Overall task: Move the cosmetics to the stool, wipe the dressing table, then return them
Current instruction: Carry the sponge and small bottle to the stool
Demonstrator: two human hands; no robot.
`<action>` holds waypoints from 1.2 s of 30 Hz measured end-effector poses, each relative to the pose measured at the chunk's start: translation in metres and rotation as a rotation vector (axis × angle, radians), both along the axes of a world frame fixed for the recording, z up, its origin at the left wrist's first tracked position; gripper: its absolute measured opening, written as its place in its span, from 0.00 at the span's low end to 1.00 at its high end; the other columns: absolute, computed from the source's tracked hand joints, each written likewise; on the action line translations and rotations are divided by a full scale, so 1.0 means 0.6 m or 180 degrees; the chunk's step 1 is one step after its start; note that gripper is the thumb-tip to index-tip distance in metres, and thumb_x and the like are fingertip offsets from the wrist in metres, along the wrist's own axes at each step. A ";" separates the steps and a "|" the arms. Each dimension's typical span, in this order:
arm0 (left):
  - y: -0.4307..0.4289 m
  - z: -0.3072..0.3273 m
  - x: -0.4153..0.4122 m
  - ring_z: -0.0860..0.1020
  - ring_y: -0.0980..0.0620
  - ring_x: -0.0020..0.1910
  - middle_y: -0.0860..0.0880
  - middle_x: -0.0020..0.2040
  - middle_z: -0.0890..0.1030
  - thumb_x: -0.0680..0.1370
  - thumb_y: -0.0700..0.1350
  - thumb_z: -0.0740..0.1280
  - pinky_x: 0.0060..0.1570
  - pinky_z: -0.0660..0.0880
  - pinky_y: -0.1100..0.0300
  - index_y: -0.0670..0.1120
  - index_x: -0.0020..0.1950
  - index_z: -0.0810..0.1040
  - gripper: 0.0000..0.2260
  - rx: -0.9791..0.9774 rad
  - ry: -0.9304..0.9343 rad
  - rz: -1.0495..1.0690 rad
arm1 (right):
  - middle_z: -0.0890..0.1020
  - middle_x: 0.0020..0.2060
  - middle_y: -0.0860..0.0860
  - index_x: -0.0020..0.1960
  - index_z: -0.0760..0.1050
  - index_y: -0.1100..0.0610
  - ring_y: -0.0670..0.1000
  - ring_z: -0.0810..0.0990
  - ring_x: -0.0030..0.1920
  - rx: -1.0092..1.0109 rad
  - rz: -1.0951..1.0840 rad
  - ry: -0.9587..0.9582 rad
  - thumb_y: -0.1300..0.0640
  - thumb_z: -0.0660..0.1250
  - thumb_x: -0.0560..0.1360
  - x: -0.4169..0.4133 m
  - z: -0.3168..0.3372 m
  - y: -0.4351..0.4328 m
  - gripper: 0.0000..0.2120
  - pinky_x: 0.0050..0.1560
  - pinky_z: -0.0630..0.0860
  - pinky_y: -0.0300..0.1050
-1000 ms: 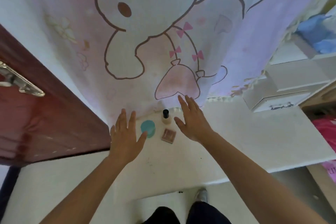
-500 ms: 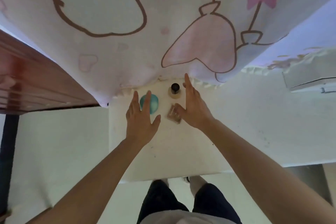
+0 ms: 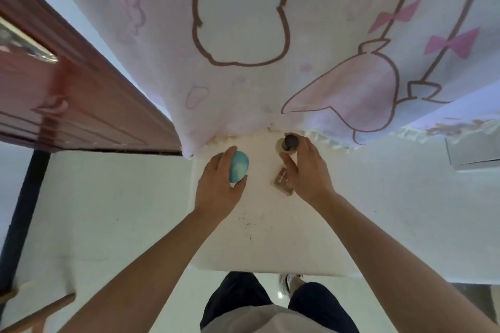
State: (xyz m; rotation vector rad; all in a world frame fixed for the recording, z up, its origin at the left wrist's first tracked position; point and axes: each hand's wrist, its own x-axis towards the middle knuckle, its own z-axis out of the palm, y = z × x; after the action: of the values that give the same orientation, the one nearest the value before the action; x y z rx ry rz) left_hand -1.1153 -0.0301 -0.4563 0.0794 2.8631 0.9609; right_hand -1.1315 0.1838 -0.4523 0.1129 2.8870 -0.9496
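Three cosmetics stand at the back of a white dressing table [image 3: 265, 238]. My left hand [image 3: 219, 186] wraps a round teal jar [image 3: 238, 166], thumb at its near side and fingers at its far side. My right hand [image 3: 305, 170] curls around a small bottle with a black cap [image 3: 290, 141], thumb on its left and fingers behind it. Beside my right thumb lies a brown square compact [image 3: 282, 180], partly hidden under that hand. No stool is in view.
A pink cartoon-print curtain [image 3: 270, 35] hangs right behind the cosmetics. To the left is a dark red wooden door [image 3: 67, 105]. A white drawer unit [image 3: 473, 149] sits at the right edge. My legs and a shoe show below the table's front edge.
Both hands moved forward from open and hovering to closing on things: the left around the teal jar, the right around the black-capped bottle. The camera moved closer to the table.
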 end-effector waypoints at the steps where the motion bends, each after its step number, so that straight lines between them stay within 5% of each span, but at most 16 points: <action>1: -0.003 0.007 0.001 0.76 0.48 0.55 0.49 0.62 0.76 0.72 0.51 0.73 0.47 0.72 0.61 0.52 0.72 0.64 0.31 -0.0021 -0.0007 0.0090 | 0.77 0.59 0.54 0.69 0.68 0.58 0.57 0.76 0.58 0.0021 0.0006 0.0027 0.53 0.63 0.81 -0.002 0.007 0.002 0.18 0.52 0.70 0.44; 11: -0.087 0.224 0.171 0.75 0.53 0.49 0.55 0.56 0.77 0.71 0.55 0.73 0.44 0.72 0.61 0.56 0.66 0.65 0.27 0.0026 0.0875 0.1929 | 0.76 0.58 0.51 0.68 0.67 0.55 0.52 0.78 0.52 -0.0901 0.1238 0.0923 0.46 0.59 0.82 0.005 0.194 -0.122 0.19 0.49 0.74 0.45; 15: -0.137 0.283 0.300 0.75 0.52 0.45 0.54 0.52 0.76 0.71 0.55 0.73 0.40 0.71 0.61 0.59 0.64 0.64 0.27 -0.0035 0.1120 0.2775 | 0.78 0.56 0.52 0.67 0.68 0.58 0.53 0.78 0.52 -0.1254 0.1882 0.1117 0.52 0.62 0.81 0.067 0.237 -0.222 0.17 0.50 0.73 0.41; 26: -0.382 0.392 0.718 0.73 0.54 0.52 0.55 0.58 0.75 0.71 0.54 0.74 0.48 0.72 0.59 0.57 0.67 0.66 0.28 -0.0662 0.1734 0.4177 | 0.78 0.55 0.51 0.67 0.67 0.56 0.52 0.78 0.53 -0.1511 0.3704 0.1705 0.53 0.65 0.81 0.382 0.336 -0.596 0.17 0.46 0.70 0.41; 36: -0.616 0.426 1.062 0.69 0.57 0.54 0.53 0.61 0.75 0.69 0.55 0.77 0.40 0.73 0.63 0.59 0.68 0.63 0.33 -0.1108 0.1657 0.4931 | 0.78 0.55 0.50 0.69 0.67 0.56 0.50 0.77 0.53 -0.1510 0.4654 0.1962 0.47 0.60 0.82 0.715 0.393 -0.928 0.19 0.43 0.75 0.41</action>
State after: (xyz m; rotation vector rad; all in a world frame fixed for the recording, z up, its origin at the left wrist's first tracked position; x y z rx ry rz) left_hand -0.4783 -0.3994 -0.2009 -2.4414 3.0715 0.4384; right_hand -0.7024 -0.3731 -0.2165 -2.1814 1.9459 -1.2328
